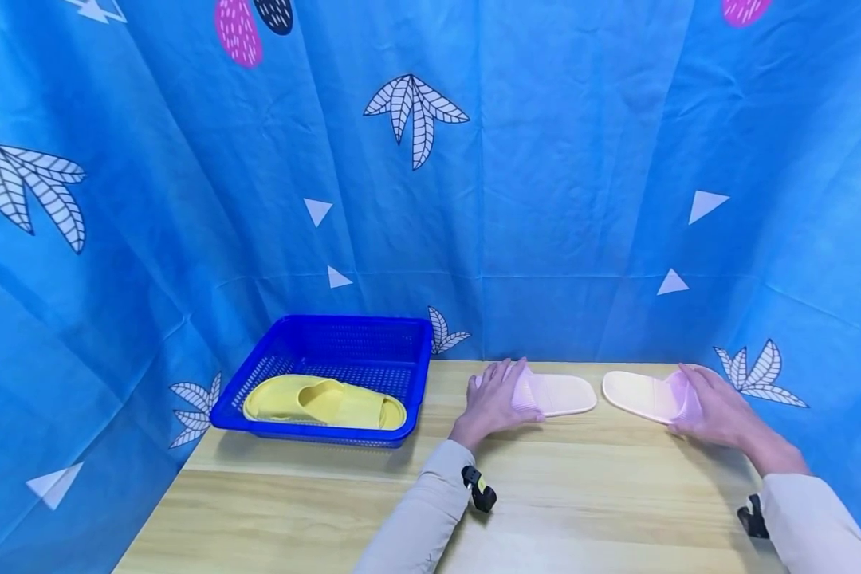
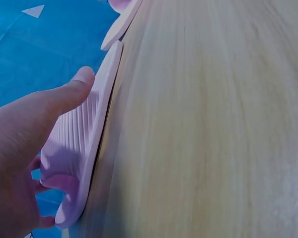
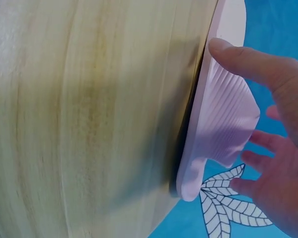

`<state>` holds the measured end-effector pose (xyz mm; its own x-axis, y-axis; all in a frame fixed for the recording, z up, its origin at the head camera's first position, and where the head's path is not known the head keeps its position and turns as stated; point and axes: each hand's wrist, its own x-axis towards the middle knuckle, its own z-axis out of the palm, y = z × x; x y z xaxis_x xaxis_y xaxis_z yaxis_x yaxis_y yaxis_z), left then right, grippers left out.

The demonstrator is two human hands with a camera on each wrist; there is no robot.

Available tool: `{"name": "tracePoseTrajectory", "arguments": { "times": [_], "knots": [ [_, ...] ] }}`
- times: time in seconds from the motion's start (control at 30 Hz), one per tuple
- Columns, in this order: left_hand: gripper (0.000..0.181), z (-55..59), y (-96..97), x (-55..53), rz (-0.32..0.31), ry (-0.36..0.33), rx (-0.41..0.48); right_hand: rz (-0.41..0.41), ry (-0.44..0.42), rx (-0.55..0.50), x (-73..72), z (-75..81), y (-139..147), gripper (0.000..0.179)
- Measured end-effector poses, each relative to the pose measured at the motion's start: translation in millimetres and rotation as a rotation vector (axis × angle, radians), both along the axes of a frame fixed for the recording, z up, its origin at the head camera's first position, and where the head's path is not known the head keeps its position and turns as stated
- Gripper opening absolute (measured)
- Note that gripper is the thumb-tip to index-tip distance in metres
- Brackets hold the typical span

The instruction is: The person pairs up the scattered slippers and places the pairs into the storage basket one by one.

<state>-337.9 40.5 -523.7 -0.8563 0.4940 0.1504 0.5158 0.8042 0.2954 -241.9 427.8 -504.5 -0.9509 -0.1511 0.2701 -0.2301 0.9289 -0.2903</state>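
Two pink slippers lie on the wooden table, heels toward each other. My left hand point(image 1: 497, 401) spans the toe end of the left pink slipper point(image 1: 563, 394), its thumb straight along the near side of the ribbed strap point(image 2: 72, 134) and its other fingertips partly hidden behind the far side. Over the toe end of the right pink slipper point(image 1: 638, 395) is my right hand point(image 1: 721, 410). In the right wrist view its thumb overlaps the sole's edge point(image 3: 201, 104), and the other fingers spread loosely beyond the strap.
At the left stands a blue perforated basket point(image 1: 416, 383) with a yellow slipper point(image 1: 359, 405) in it. A patterned blue curtain point(image 1: 545, 199) hangs right behind the table point(image 1: 567, 510) and along its sides. Each wrist wears a black strap.
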Motion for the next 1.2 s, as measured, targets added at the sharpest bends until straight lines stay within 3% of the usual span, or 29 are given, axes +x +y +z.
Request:
{"name": "tracePoseTrajectory", "arguments": {
  "times": [0.13,0.47,0.63,0.9,1.2],
  "knots": [
    [0.116,-0.6,-1.7,-1.4,0.008,-0.009,0.003,-0.020,-0.032,-0.015,-1.1,0.2,3,0.122],
    [0.103,-3.5,-6.1,-3.9,0.014,0.024,-0.008,-0.086,-0.107,-0.002,3.3,3.0,1,0.127],
    [0.107,-4.8,-7.7,-4.1,0.017,0.028,-0.011,-0.072,-0.078,-0.015,6.3,-0.1,-1,0.121],
    [0.107,-4.7,-9.3,2.5,0.040,-0.002,-0.011,-0.091,-0.120,-0.030,11.3,-1.0,-3,0.120],
    [0.102,8.3,-13.9,8.9,0.020,0.075,-0.014,-0.101,-0.054,-0.037,21.1,10.4,-6,0.116]
  ]
}}
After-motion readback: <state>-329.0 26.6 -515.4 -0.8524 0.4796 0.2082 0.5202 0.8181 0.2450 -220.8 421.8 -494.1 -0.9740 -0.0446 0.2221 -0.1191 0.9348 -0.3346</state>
